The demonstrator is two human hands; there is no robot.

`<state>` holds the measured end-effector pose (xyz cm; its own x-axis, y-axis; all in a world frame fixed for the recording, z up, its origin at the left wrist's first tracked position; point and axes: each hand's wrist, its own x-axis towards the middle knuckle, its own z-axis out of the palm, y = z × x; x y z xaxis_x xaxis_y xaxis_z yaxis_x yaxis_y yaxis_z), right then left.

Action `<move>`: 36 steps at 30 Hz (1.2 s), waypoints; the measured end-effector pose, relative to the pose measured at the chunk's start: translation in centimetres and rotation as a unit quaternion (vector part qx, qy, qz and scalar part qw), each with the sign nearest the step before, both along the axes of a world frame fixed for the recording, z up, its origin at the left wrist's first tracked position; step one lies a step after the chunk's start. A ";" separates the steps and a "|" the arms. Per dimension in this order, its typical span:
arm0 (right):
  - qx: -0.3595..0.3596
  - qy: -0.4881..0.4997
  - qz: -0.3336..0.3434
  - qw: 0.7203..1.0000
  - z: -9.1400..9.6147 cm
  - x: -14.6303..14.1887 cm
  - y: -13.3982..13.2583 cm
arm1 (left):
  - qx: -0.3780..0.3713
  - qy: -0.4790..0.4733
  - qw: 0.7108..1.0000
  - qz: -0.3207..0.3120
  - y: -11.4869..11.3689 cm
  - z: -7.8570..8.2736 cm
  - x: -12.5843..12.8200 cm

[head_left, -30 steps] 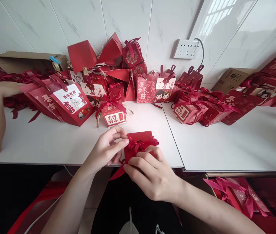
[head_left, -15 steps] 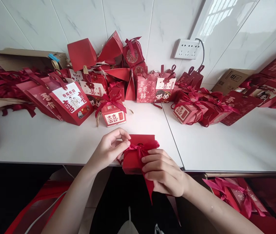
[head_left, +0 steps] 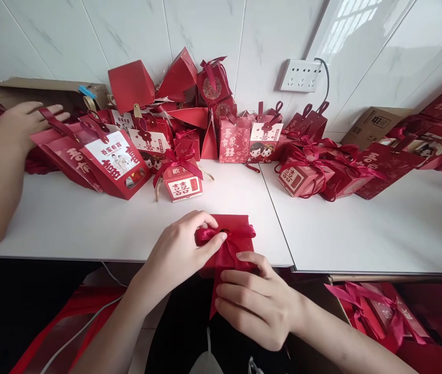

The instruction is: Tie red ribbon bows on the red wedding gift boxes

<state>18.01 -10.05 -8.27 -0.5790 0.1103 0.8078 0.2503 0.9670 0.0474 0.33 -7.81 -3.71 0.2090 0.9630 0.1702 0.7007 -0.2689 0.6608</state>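
Under the left hand's pinching fingers, the satin bow on the red gift box was tied, its tails seemingly not yet settled beneath the right hand's half-curled fingers, their grip unclear.

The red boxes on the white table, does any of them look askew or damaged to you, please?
Yes, askew: on top of the back pile, one plain red box sits tilted, and a second red box slants beside it, while the patterned box with white writing stands upright. I see no clear damage.
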 end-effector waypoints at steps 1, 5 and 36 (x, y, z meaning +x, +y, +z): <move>0.007 -0.004 -0.003 1.000 -0.1 0.0 -0.1 | 0.002 0.001 1.000 -0.001 0.0 0.0 0.0; 0.022 -0.030 -0.022 0.999 -0.2 0.4 -0.4 | 0.001 -0.001 1.000 -0.013 -0.2 0.1 0.1; -0.576 0.058 -0.249 0.777 3.9 4.5 1.1 | -0.007 -0.087 0.995 0.046 -0.4 -0.7 0.6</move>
